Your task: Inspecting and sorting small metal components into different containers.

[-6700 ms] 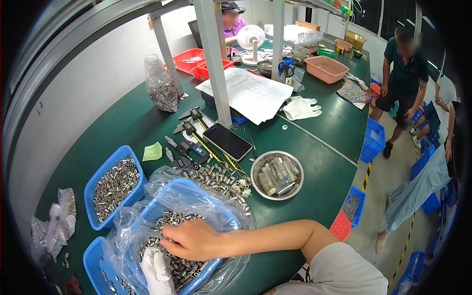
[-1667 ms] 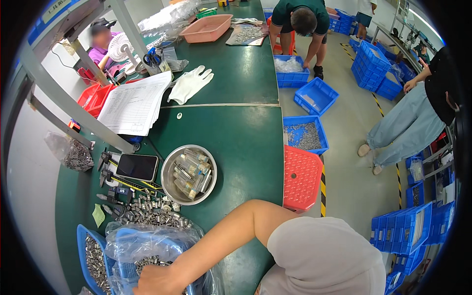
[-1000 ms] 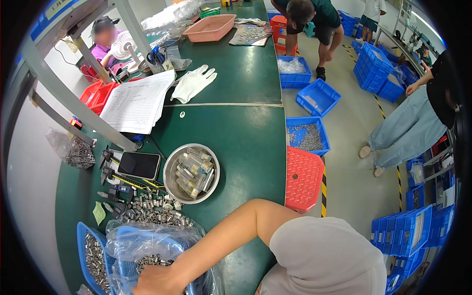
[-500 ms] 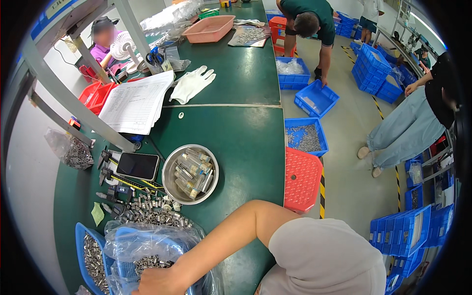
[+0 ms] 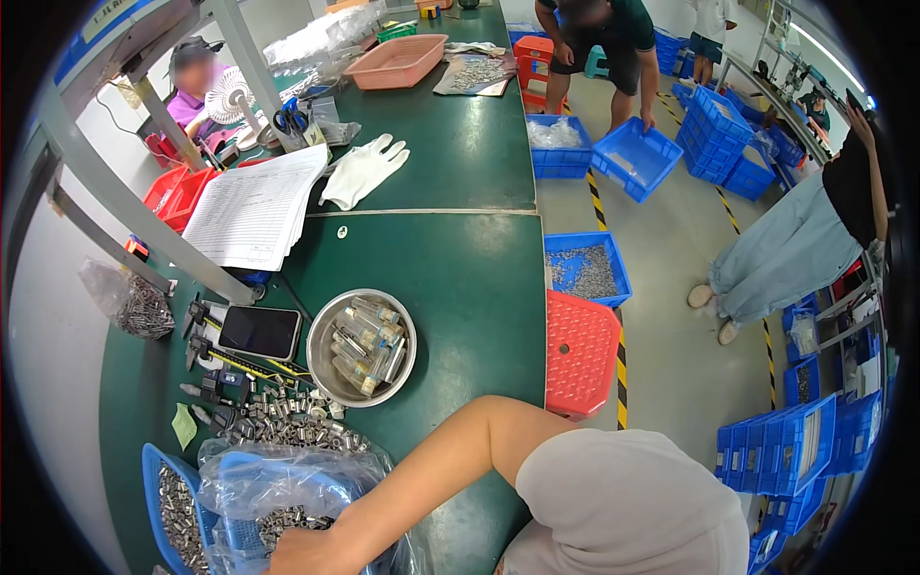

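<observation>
- Right hand: low at the lower edge, over the near side of the lined basket, beside the metal parts. Fingers cut off by the frame; cannot tell whether they are apart, together or clamped on a part.
- Left hand: out of view. Gloved and in the same basket several seconds ago; its grip cannot be told now.
- Metal parts: heaped in the lined basket, clear plastic bunched over its far rim. More in the side basket to the left; a loose pile on the table just beyond.
- Beyond the pile: calipers, phone, steel bowl of vials. Layout unchanged.
- Just changed: co-worker across the aisle now holds a blue crate tilted by its edge; half a second ago it sat nearer the bench. Bystander at right now has an arm raised.
- Meaning for the work: little. Right hand keeps its place at the basket; the changes lie well away from it.
</observation>
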A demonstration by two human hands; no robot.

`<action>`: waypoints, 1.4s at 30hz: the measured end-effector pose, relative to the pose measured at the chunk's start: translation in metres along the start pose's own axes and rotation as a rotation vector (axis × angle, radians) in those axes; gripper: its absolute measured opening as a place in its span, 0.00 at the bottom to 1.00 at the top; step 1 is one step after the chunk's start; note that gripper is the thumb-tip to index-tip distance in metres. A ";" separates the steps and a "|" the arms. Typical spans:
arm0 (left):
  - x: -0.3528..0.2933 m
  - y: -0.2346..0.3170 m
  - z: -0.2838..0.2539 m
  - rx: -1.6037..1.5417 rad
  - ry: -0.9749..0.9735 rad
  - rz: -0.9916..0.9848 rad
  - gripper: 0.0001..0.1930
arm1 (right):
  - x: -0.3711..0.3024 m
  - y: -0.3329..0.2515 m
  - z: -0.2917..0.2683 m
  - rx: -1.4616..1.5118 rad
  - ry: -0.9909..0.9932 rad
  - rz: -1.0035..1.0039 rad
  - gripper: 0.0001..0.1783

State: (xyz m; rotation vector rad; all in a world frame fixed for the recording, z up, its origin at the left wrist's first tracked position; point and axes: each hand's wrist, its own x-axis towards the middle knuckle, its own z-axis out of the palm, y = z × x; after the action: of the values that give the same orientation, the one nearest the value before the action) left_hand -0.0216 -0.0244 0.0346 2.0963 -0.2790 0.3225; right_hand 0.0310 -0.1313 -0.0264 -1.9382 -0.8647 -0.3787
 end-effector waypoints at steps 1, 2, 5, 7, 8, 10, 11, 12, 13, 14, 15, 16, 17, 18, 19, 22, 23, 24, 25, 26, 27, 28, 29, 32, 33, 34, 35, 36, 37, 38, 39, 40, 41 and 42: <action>0.000 -0.003 -0.002 0.001 -0.001 -0.001 0.13 | 0.001 0.001 -0.001 -0.022 0.015 -0.040 0.13; 0.000 -0.008 -0.004 -0.030 -0.016 -0.050 0.12 | 0.001 0.002 -0.001 -0.044 0.030 -0.080 0.14; -0.002 -0.026 -0.010 -0.113 -0.027 -0.150 0.08 | 0.002 0.009 0.006 -0.014 0.065 -0.100 0.15; -0.004 -0.039 -0.013 -0.166 -0.018 -0.200 0.07 | 0.002 0.008 0.011 0.012 0.057 -0.104 0.15; -0.005 -0.044 -0.014 -0.142 -0.006 -0.200 0.06 | 0.001 0.008 0.012 0.036 0.053 -0.105 0.15; -0.006 -0.052 -0.016 -0.118 0.006 -0.200 0.05 | -0.002 0.013 0.013 -0.002 0.073 -0.167 0.15; -0.007 -0.055 -0.017 -0.058 0.004 -0.191 0.06 | -0.003 0.014 0.014 -0.041 0.094 -0.229 0.15; -0.007 -0.056 -0.017 0.002 0.003 -0.182 0.06 | -0.002 0.015 0.014 -0.039 0.093 -0.230 0.15; -0.008 -0.057 -0.018 0.004 0.004 -0.183 0.06 | -0.002 0.016 0.014 -0.056 0.033 -0.228 0.16; -0.008 -0.057 -0.018 0.000 0.017 -0.162 0.06 | -0.001 0.014 0.009 -0.073 -0.030 -0.227 0.16; -0.009 -0.057 -0.018 -0.004 0.030 -0.142 0.07 | -0.001 0.012 0.005 -0.071 -0.033 -0.230 0.16; -0.010 -0.057 -0.018 -0.004 0.034 -0.143 0.07 | -0.002 0.007 0.002 -0.100 -0.069 -0.162 0.16; -0.009 -0.055 -0.017 0.010 0.088 -0.112 0.08 | -0.002 0.001 -0.005 -0.129 -0.103 -0.096 0.16; -0.009 -0.053 -0.015 0.024 0.142 -0.080 0.09 | -0.003 -0.004 -0.012 -0.127 -0.104 -0.098 0.16; -0.007 -0.046 -0.014 0.027 0.144 -0.081 0.09 | -0.003 -0.008 -0.018 -0.100 -0.036 -0.051 0.16; -0.005 -0.034 -0.013 0.200 0.133 0.074 0.10 | -0.002 -0.009 -0.018 -0.056 0.012 0.018 0.15; -0.007 -0.041 -0.016 0.105 0.132 -0.092 0.10 | -0.002 -0.009 -0.017 -0.042 -0.005 0.037 0.15; -0.008 -0.046 -0.019 0.008 0.129 -0.256 0.11 | -0.002 -0.006 -0.011 -0.042 -0.005 0.037 0.15; -0.009 -0.051 -0.021 0.007 0.129 -0.256 0.11 | -0.002 0.002 -0.003 -0.064 0.018 -0.052 0.14; -0.010 -0.053 -0.024 -0.034 0.088 -0.249 0.11 | -0.002 0.003 -0.002 -0.083 0.038 -0.142 0.14; -0.010 -0.054 -0.025 -0.075 0.047 -0.241 0.11 | -0.002 0.003 -0.001 -0.081 0.035 -0.144 0.14; -0.011 -0.055 -0.025 -0.074 0.050 -0.243 0.11 | -0.004 0.002 0.000 -0.071 0.069 -0.122 0.13; -0.011 -0.053 -0.024 -0.009 0.086 -0.061 0.11 | -0.004 -0.001 -0.003 -0.062 0.103 -0.101 0.12; -0.009 -0.024 -0.012 0.024 0.142 0.004 0.11 | -0.004 -0.014 -0.025 0.137 0.164 0.102 0.19; -0.008 -0.015 -0.009 -0.007 0.161 -0.109 0.12 | -0.004 -0.013 -0.025 0.137 0.165 0.102 0.19; -0.009 -0.016 -0.009 -0.006 0.160 -0.109 0.12 | -0.003 -0.012 -0.023 0.123 0.160 0.092 0.20; -0.010 -0.018 -0.009 -0.011 0.170 -0.135 0.11 | -0.002 -0.011 -0.023 0.109 0.156 0.080 0.21; -0.010 -0.021 -0.010 -0.015 0.180 -0.161 0.11 | -0.002 -0.010 -0.022 0.110 0.158 0.081 0.21; -0.011 -0.022 -0.010 -0.013 0.179 -0.161 0.11 | -0.002 -0.009 -0.023 0.081 0.010 0.058 0.20; -0.013 -0.024 -0.011 0.035 0.161 -0.128 0.11 | -0.002 -0.008 -0.023 0.050 -0.139 0.036 0.20; -0.014 -0.025 -0.011 0.082 0.142 -0.094 0.11 | -0.002 -0.005 -0.018 0.049 -0.138 0.036 0.20; -0.013 -0.025 -0.011 0.082 0.141 -0.093 0.11 | -0.002 0.000 -0.009 -0.014 -0.061 -0.050 0.16; -0.012 -0.026 -0.011 0.077 0.151 -0.098 0.11 | 0.000 0.001 -0.006 -0.078 0.014 -0.138 0.12; -0.012 -0.026 -0.012 0.072 0.161 -0.103 0.11 | 0.001 0.002 -0.003 -0.079 0.014 -0.140 0.12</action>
State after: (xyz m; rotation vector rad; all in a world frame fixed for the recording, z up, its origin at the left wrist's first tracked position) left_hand -0.0254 0.0002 0.0156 2.1321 -0.0645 0.4421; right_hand 0.0329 -0.1342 -0.0255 -1.9504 -0.9923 -0.5160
